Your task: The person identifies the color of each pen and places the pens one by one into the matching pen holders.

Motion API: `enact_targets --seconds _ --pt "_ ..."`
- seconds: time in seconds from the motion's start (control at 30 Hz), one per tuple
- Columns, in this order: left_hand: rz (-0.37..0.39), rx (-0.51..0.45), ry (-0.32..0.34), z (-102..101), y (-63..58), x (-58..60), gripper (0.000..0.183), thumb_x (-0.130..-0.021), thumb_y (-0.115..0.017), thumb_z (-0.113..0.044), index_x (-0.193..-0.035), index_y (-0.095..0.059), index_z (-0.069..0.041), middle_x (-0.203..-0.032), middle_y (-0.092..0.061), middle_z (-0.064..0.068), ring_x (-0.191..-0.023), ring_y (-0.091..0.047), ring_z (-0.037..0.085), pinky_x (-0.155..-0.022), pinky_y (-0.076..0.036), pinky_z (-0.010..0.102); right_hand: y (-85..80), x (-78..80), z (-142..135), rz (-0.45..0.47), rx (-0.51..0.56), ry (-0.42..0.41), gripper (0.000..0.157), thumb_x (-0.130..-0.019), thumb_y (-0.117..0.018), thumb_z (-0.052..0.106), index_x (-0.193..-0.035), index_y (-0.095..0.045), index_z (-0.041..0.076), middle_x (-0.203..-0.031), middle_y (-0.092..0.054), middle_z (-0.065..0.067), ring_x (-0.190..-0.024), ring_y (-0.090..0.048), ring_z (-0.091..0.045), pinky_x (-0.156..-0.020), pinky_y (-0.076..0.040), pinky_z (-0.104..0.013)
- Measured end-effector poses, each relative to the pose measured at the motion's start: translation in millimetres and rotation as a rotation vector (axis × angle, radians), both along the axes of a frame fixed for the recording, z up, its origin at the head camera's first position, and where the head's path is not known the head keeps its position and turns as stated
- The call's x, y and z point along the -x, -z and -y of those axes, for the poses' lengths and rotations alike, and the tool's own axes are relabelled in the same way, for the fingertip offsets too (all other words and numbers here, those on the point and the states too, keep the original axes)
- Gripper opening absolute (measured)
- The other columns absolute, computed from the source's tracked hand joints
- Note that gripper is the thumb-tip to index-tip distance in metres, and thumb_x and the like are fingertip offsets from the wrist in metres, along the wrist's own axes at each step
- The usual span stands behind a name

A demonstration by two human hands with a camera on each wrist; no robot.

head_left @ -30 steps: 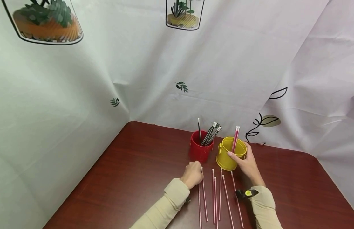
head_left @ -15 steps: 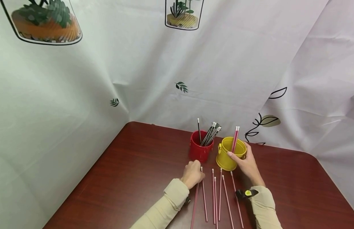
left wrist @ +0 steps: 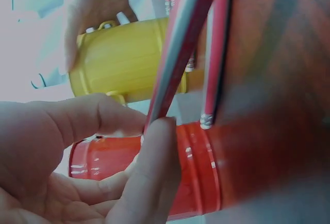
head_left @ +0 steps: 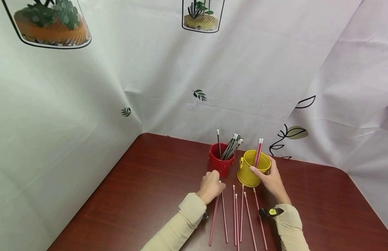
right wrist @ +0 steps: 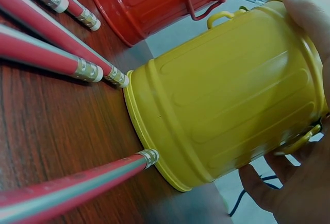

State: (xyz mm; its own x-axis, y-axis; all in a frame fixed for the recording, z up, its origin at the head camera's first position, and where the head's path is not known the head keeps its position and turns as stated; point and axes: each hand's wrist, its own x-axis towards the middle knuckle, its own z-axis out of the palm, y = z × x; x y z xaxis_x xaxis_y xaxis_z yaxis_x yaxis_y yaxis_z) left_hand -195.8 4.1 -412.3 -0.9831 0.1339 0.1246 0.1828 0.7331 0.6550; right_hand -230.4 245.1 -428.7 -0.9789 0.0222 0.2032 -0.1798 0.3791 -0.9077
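My left hand [head_left: 210, 186] pinches a red striped pencil [left wrist: 178, 59] near its eraser end, between thumb and fingertips. In the head view that pencil slants down from the hand toward the table's near side. Just beyond the hand stands a red metal bucket [head_left: 217, 167] holding several black pencils [head_left: 230, 148]. My right hand [head_left: 273, 181] grips a yellow metal bucket [head_left: 248, 175], its thumb over the near rim and its fingers round the right side. A few red pencils [head_left: 258, 153] stand in the yellow bucket, leaning right.
Several red pencils [head_left: 248, 219] lie on the brown table [head_left: 144, 195] in front of the buckets, their eraser ends pointing away. One pencil's eraser [right wrist: 150, 157] is close to the yellow bucket's base. A white printed cloth [head_left: 169, 69] hangs behind the table.
My left hand has moved slightly up and away with the pinched pencil, whose far end has swung left and drawn away from the near edge. My right hand and the yellow bucket hold still.
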Motion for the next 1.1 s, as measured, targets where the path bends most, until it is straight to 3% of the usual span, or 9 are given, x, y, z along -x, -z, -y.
enact_targets --seconds 0.17,0.33,0.43,0.6,0.83,1.0,1.1 --pt "-0.048 -0.04 -0.031 2.3 -11.9 1.0 0.034 -0.073 -0.067 -0.013 -0.051 -0.042 -0.014 -0.045 -0.035 -0.005 -0.044 -0.038 0.012 -0.04 -0.032 0.025 -6.5 -4.6 1.4 -0.006 0.002 -0.004 0.078 -0.082 -0.068 0.021 -0.141 -0.019 0.008 -0.128 -0.043 -0.018 -0.111 -0.046 -0.028 -0.08 -0.039 -0.01" --pt "-0.105 -0.096 -0.043 4.3 -22.6 1.2 0.039 -0.075 -0.062 -0.01 -0.046 -0.037 -0.014 -0.04 -0.031 -0.006 -0.04 -0.036 0.009 -0.037 -0.028 0.023 -3.0 -4.1 -0.1 0.006 -0.021 0.003 0.08 -0.083 -0.068 0.025 -0.142 -0.018 0.01 -0.13 -0.042 -0.016 -0.111 -0.046 -0.026 -0.081 -0.039 -0.01" --pt "-0.202 -0.107 -0.054 4.5 -30.6 0.8 0.032 -0.075 -0.06 -0.009 -0.049 -0.04 -0.013 -0.044 -0.034 -0.007 -0.044 -0.039 0.009 -0.041 -0.032 0.022 0.8 -3.2 -0.3 0.009 -0.033 0.011 0.08 -0.082 -0.068 0.028 -0.143 -0.018 0.013 -0.129 -0.043 -0.015 -0.111 -0.046 -0.024 -0.082 -0.038 -0.011" --pt "-0.388 -0.169 -0.07 3.7 -46.9 -4.0 0.008 -0.076 -0.061 -0.01 -0.069 -0.056 -0.01 -0.063 -0.054 -0.006 -0.059 -0.052 0.008 -0.056 -0.046 0.021 4.6 -1.5 -0.3 -0.002 -0.028 0.013 0.079 -0.083 -0.068 0.028 -0.142 -0.018 0.014 -0.128 -0.044 -0.014 -0.111 -0.046 -0.024 -0.083 -0.038 -0.012" --pt "-0.576 -0.255 -0.006 3.6 -62.9 -9.7 0.005 -0.08 -0.063 -0.01 -0.082 -0.061 -0.006 -0.076 -0.058 0.001 -0.066 -0.057 0.007 -0.063 -0.048 0.013 -7.1 -6.4 4.0 0.003 -0.006 0.001 0.079 -0.083 -0.068 0.024 -0.142 -0.018 0.011 -0.128 -0.043 -0.017 -0.111 -0.045 -0.028 -0.081 -0.037 -0.01" --pt "-0.616 -0.353 0.062 1.2 -65.1 -9.6 0.006 -0.08 -0.064 -0.007 -0.084 -0.061 -0.003 -0.078 -0.058 0.003 -0.067 -0.059 0.008 -0.063 -0.047 0.009 -24.1 -18.9 13.7 0.014 -0.02 0.005 0.077 -0.084 -0.066 0.023 -0.142 -0.017 0.007 -0.128 -0.042 -0.02 -0.112 -0.044 -0.03 -0.081 -0.036 -0.01" --pt "-0.64 -0.411 0.102 -1.4 -63.5 -8.7 0.007 -0.079 -0.064 -0.004 -0.085 -0.061 -0.002 -0.079 -0.058 0.005 -0.067 -0.06 0.008 -0.062 -0.047 0.008 -25.8 -20.8 15.2 0.014 -0.024 0.007 0.077 -0.085 -0.065 0.024 -0.142 -0.017 0.006 -0.128 -0.042 -0.02 -0.112 -0.044 -0.03 -0.081 -0.037 -0.01"
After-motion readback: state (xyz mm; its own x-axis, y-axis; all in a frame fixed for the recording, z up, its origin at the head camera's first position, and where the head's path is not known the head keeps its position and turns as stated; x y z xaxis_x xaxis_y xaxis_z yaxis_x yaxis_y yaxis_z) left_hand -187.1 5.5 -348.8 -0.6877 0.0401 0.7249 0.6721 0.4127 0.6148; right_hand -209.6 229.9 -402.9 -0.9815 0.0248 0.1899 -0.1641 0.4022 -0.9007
